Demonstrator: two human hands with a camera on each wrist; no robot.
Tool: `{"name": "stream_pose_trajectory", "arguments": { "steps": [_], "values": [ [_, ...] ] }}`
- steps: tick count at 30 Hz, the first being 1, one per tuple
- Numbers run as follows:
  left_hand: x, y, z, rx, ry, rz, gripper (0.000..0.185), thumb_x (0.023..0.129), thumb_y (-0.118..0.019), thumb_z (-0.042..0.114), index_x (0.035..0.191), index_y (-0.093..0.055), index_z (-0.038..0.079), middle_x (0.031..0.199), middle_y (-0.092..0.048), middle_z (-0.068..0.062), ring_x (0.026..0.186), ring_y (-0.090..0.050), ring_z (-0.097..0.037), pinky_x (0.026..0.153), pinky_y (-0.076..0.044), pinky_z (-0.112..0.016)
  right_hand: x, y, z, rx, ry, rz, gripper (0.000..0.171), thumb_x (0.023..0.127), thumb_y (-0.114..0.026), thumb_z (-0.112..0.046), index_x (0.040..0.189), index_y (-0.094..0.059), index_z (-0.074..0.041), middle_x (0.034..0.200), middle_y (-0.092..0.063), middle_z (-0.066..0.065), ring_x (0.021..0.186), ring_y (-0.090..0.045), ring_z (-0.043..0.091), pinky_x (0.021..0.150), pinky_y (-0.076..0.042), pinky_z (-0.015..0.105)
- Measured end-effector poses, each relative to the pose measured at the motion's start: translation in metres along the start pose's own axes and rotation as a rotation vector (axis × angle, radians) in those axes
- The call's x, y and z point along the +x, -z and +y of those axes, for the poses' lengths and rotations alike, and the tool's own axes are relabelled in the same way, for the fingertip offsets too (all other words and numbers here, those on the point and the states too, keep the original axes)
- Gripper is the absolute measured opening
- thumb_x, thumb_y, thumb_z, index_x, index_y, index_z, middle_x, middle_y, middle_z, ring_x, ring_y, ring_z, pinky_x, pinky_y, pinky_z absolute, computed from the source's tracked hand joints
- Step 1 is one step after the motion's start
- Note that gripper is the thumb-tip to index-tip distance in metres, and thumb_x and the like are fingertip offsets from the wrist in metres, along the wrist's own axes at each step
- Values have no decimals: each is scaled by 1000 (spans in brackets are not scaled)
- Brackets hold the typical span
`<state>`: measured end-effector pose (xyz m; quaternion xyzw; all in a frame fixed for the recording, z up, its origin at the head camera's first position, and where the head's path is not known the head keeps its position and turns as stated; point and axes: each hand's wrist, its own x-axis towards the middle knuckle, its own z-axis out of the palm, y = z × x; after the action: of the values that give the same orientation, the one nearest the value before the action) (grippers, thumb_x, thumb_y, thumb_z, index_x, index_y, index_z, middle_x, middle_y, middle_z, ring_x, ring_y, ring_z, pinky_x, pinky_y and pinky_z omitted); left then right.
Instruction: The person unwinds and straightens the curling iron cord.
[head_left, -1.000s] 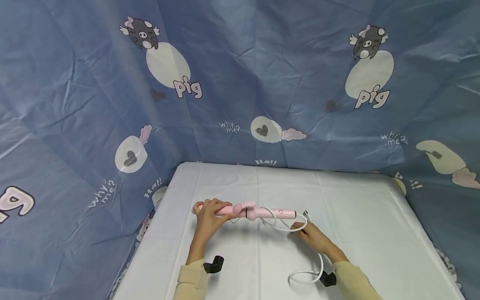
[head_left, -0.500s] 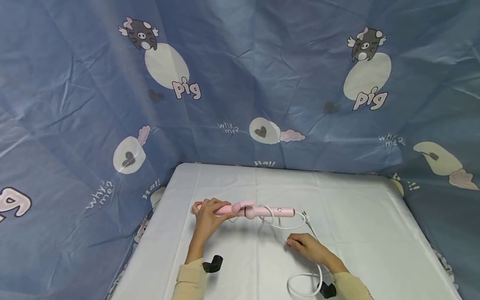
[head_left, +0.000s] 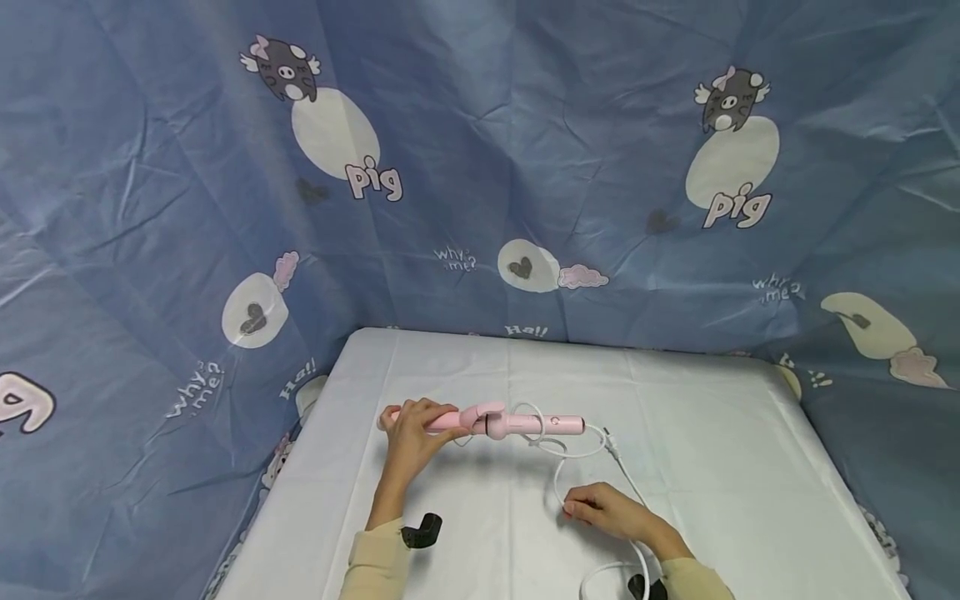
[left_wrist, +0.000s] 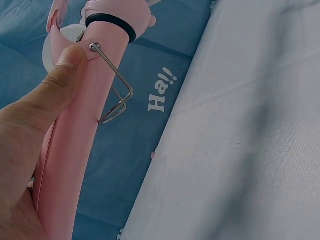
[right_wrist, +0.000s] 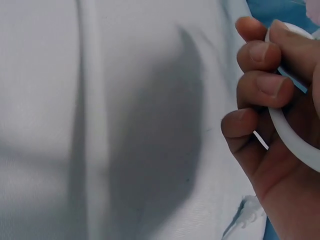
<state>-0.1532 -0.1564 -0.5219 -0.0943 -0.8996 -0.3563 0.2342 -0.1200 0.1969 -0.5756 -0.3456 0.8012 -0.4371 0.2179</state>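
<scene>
Left hand (head_left: 408, 433) grips curling iron (head_left: 495, 422) — right hand (head_left: 600, 510) grips cord (head_left: 558, 475) mid-table.

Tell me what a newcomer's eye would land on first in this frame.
Probably the pink curling iron lying across the middle of the white table, its barrel gripped by the left hand. Next, the white cord trailing from it to the right hand, which curls round it. Behind hangs a blue cartoon-pig cloth.

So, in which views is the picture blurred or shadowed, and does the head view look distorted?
Head view: sharp, soft even light, wide-angle bending at the edges. Left wrist view: the pink curling iron is clear, the tablecloth soft. Right wrist view: the fingers and white cord are slightly blurred, casting a dark shadow.
</scene>
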Motion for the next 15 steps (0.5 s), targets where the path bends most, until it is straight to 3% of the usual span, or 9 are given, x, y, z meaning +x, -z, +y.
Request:
{"name": "stream_pose_trajectory", "arguments": {
  "steps": [8, 15],
  "values": [
    [-1, 0, -2, 7, -3, -4, 41, 62, -80, 51, 93, -75, 25, 85, -68, 8, 82, -51, -11, 97, -16, -56, -7, -5, -11, 74, -10, -68, 28, 98, -50, -25, 90, -65, -3, 63, -45, -5, 58, -39, -8, 53, -35, 13],
    [1, -2, -4, 9, -8, -12, 40, 59, -82, 51, 92, -75, 29, 84, -67, 11, 81, -50, -9, 97, -14, -53, -10, -2, -21, 59, 27, -13, 26, 98, -51, -25, 91, -66, -5, 66, -52, 7, 60, -41, -8, 53, -38, 14]
  ]
}}
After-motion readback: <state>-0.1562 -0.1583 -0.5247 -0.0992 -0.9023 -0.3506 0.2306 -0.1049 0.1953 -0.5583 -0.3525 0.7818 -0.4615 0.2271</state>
